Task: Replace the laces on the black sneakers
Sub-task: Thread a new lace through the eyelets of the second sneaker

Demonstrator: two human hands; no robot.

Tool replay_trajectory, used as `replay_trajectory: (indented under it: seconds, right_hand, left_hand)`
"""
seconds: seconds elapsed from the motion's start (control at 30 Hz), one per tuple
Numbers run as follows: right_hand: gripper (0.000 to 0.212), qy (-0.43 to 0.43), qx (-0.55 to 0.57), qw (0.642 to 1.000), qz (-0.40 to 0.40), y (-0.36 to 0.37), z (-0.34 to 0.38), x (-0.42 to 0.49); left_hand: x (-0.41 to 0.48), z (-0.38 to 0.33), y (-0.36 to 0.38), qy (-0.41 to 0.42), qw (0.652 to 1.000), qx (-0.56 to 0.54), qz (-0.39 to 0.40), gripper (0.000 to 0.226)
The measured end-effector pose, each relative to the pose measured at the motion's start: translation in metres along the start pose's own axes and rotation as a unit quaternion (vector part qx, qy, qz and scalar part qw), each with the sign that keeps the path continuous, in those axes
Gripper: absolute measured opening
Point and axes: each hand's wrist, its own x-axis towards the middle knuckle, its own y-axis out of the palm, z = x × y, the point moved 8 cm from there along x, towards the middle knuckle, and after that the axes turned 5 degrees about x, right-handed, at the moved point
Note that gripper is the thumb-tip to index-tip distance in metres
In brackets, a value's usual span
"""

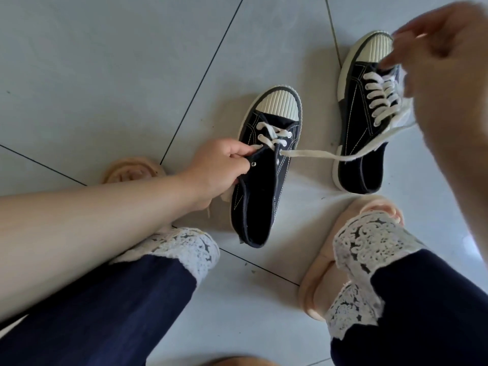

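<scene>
While left hand pinches sneaker eyelet edge, blurred right hand pulls lace.

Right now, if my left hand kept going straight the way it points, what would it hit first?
Your left hand already grips the near sneaker at its eyelet edge. Going straight on, it would likely push across that shoe's laces; depth is unclear.
</scene>
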Motion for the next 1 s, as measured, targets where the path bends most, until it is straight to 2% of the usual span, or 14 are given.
replay_trajectory:
  seconds: [0.13,0.23,0.37,0.5,1.0]
  right_hand:
    - [0.010,-0.008,-0.002,0.983,0.183,0.083,0.008,-0.056]
    - [0.018,0.066,0.052,0.960,0.266,0.120,-0.006,-0.084]
    - [0.015,0.056,0.053,0.973,0.219,0.114,-0.014,-0.085]
    - [0.007,-0.006,-0.012,0.983,0.183,0.107,-0.013,-0.087]
    - [0.004,-0.014,-0.051,0.981,0.187,0.119,-0.022,-0.089]
  left_hand:
    - [0.000,0.008,0.002,-0.050,0.996,-0.079,-0.003,0.035]
    - [0.000,0.013,0.003,-0.082,0.990,-0.118,-0.012,0.032]
    - [0.001,0.015,0.004,-0.101,0.984,-0.145,0.000,0.032]
    - [0.001,0.013,0.004,-0.110,0.980,-0.167,0.000,0.031]
    - [0.000,0.015,0.006,-0.110,0.976,-0.186,0.014,0.033]
